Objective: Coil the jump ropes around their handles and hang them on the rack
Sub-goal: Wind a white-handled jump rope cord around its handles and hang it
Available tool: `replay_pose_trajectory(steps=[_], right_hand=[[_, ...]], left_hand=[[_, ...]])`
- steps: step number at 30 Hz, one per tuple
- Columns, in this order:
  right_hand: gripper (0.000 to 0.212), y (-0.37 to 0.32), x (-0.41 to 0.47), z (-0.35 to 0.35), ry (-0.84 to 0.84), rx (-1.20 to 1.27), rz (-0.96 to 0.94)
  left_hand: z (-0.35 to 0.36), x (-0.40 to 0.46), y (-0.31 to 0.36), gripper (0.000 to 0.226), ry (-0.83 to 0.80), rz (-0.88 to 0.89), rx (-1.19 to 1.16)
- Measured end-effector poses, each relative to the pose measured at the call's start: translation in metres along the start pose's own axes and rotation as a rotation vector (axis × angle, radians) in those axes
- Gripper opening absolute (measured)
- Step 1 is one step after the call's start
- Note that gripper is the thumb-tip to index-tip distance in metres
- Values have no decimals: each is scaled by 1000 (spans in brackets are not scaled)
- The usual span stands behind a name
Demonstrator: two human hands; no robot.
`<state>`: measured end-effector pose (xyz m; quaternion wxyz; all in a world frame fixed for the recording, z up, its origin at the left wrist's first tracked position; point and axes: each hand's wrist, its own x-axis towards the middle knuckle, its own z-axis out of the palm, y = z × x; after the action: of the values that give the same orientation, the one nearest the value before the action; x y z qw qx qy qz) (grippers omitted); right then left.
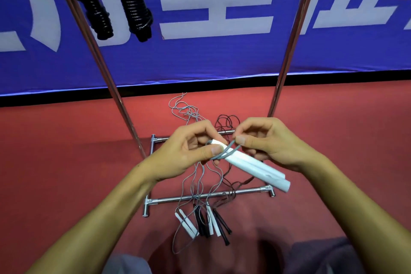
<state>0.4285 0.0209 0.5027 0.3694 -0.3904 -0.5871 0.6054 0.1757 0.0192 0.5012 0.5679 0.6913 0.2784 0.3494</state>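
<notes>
My left hand (191, 149) grips the top end of a pair of white jump-rope handles (255, 168), held together and slanting down to the right. My right hand (264, 142) pinches the thin grey rope (230, 151) where it loops across the handles near their top. The rest of that grey rope (198, 184) hangs down to the floor. Two coiled black jump ropes (133, 0) hang from the rack at the upper left.
The chrome rack has two upright poles (287, 51) and a base bar (211, 195) on the red floor. White and black handles (206, 222) with tangled grey and dark ropes (226, 122) lie on the floor around the base. A blue banner (200, 58) stands behind.
</notes>
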Motion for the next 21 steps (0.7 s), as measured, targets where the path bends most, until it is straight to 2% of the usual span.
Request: replay_pose_trajectory(steps=[4,6,10,11,14,16,19,21], right_hand=[[13,9,8,18,157,5,-72],[9,18,13,29,209,83,-67],[20,28,18,51,133,647,41],[23,28,18,54,120,706,45],[26,31,20,63,96,592,-1],[21,33,22,71,132,477,-28],[32,34,21,82,286,524,8],[29,33,20,86,360,594,54]], left_hand=[[1,1,-5,13,100,24,-144],[2,1,-5,13,148,9,-261],[3,3,-6,7,294,-17,-440],[1,4,-6,6,348,-14,-460],[-6,8,-9,14,496,-26,-435],[-8,9,-12,19,544,-42,-355],[-5,8,-17,19,536,-44,-176],[-1,8,-20,16,512,-32,-70]])
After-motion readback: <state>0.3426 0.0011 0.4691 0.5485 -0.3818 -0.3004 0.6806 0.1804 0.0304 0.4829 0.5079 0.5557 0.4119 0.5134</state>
